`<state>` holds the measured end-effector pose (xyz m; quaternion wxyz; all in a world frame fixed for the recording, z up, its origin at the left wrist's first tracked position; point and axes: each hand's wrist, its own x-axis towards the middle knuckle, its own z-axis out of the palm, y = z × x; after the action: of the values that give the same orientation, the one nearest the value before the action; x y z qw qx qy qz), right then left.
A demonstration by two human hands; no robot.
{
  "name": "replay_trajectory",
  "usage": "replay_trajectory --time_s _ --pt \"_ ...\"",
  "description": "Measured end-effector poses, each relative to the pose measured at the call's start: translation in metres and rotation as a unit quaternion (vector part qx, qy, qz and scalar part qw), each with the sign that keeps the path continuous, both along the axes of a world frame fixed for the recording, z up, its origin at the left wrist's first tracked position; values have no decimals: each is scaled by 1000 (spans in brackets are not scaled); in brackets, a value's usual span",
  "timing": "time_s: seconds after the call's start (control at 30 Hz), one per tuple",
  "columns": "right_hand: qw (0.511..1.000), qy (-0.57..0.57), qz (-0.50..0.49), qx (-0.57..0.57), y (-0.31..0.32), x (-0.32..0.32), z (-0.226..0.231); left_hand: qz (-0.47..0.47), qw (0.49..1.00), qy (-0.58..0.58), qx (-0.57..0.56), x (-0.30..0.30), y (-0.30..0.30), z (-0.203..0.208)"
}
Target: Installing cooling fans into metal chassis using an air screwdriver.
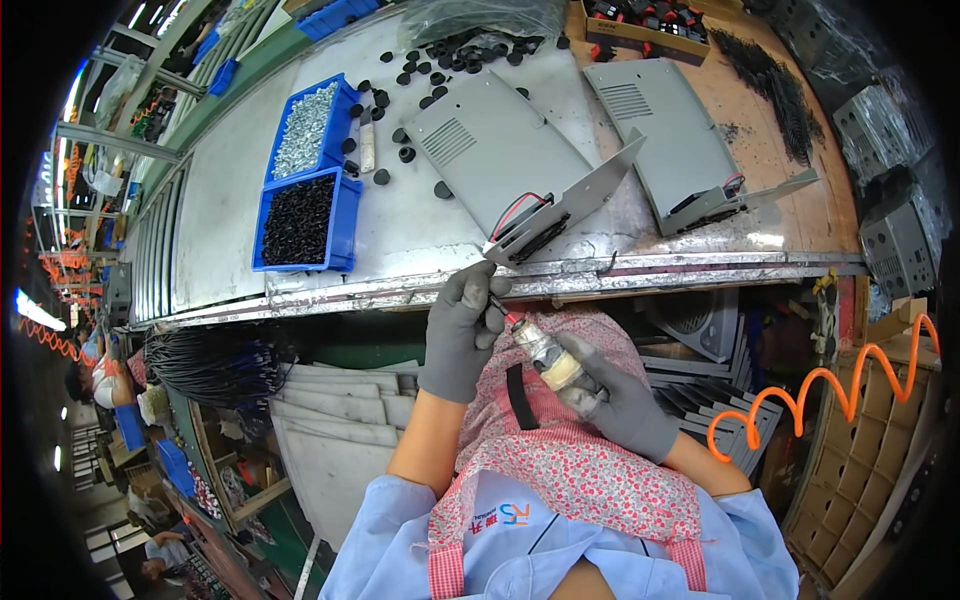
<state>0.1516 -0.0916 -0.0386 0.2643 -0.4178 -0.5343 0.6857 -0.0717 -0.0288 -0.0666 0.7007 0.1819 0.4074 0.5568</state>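
Note:
Both my hands wear grey gloves. My right hand [632,408] is wrapped round a silver power screwdriver [545,357] with worn tape on its body, tilted toward the upper left. My left hand [455,340] is closed at the driver's bit, just off the bench edge; whatever its fingertips pinch is too small to make out. Just beyond them, the corner of a grey bent metal panel [500,165] with vent slots overhangs the bench edge. Red and black wires [518,212] and a dark part sit at its upright flange. Farther right lies a similar panel [655,120].
Left on the bench stand a blue bin of silver screws [342,125] and a blue bin of black screws [345,230]. Black round caps [405,154] lie scattered behind the panel. An orange coiled hose [850,400] hangs at right. A cardboard box [655,40] sits at the back.

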Motion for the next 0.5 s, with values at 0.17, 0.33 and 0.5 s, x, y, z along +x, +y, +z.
replay_trajectory --time_s 0.17,0.33,0.5 --pt "999 26 -9 -46 2 3 11 17 991 132 2 11 -3 11" --pt "999 6 -26 -32 6 15 18 -13 996 85 3 11 -6 6" --pt "992 -4 -120 -45 11 34 11 -19 987 153 52 -11 1 3"
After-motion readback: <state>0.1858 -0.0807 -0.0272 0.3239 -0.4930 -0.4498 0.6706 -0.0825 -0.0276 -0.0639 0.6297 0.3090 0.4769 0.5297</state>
